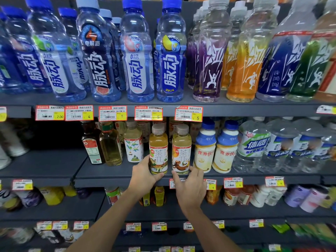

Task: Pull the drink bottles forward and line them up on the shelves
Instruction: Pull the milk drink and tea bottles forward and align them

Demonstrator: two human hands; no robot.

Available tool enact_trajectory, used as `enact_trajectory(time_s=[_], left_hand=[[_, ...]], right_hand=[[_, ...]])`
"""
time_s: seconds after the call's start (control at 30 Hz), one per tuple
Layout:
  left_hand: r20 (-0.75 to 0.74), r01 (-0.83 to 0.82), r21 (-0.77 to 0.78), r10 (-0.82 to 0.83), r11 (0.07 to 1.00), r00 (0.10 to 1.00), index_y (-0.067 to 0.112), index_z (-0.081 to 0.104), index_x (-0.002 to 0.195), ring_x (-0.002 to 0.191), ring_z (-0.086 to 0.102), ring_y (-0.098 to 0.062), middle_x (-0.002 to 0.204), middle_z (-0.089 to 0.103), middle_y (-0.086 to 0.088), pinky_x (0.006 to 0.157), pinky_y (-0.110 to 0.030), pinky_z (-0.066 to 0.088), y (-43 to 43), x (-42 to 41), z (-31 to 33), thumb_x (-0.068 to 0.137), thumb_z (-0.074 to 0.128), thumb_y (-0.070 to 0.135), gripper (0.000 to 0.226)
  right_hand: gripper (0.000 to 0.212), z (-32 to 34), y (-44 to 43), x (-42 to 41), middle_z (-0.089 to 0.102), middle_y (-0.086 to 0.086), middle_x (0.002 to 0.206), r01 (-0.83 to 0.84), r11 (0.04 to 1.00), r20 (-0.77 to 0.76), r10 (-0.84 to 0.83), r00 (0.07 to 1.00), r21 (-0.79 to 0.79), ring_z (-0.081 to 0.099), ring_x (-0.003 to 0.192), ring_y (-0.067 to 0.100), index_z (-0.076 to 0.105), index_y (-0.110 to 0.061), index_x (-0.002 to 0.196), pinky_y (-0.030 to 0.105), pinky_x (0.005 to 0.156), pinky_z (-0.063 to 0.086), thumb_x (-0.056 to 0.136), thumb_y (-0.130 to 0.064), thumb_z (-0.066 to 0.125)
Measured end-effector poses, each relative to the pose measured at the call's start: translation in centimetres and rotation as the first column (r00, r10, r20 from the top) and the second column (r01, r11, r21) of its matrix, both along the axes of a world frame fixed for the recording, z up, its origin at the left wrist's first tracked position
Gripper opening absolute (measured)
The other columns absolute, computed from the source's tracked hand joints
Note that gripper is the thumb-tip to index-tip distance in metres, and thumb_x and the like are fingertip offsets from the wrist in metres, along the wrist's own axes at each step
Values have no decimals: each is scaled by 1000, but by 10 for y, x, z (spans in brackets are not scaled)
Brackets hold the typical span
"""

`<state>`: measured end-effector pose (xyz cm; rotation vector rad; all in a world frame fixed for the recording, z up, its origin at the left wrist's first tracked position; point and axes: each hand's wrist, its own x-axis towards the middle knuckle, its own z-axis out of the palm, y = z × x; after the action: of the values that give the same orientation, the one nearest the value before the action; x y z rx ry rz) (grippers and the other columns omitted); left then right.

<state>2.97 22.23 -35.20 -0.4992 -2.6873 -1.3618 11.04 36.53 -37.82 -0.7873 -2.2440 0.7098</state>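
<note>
- Lining the top shelf (236, 106) right at its front lip: the blue-capped bottles (138, 51), looking already finished.
- Sitting back from the edge of the middle shelf (118, 174): a dark bottle (91, 144), a pale yellow bottle (111, 144) and a white-label bottle (133, 144), probably yet to be pulled.
- Standing side by side near that edge: the left tea bottle (158, 151) and the right tea bottle (181, 151).
- Gripping their bases: left hand (143, 176) curled round the left one, right hand (190, 186) cupping the right.
</note>
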Motion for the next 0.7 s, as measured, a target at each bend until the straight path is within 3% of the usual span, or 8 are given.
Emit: enact_trajectory(time_s=[0.33, 0.7], left_hand=[[-20, -2, -7, 2, 1000, 1000, 27, 51, 136, 112, 53, 0, 126, 63, 13, 98, -21, 42, 1, 3, -1, 73, 86, 34, 72], [-25, 6, -19, -7, 1000, 1000, 25, 49, 139, 111, 50, 3, 130, 62, 11, 95, -18, 40, 3, 6, 2, 75, 85, 32, 73]], right_hand=[[62, 0, -2, 1, 59, 2, 112, -1, 998, -23, 0, 1000, -62, 58, 100, 21, 60, -9, 121, 38, 82, 45, 81, -55, 74], [62, 8, -4, 2, 57, 3, 114, -2, 998, 30, 4, 1000, -57, 57, 103, 20, 57, -9, 121, 36, 84, 44, 84, -57, 69]])
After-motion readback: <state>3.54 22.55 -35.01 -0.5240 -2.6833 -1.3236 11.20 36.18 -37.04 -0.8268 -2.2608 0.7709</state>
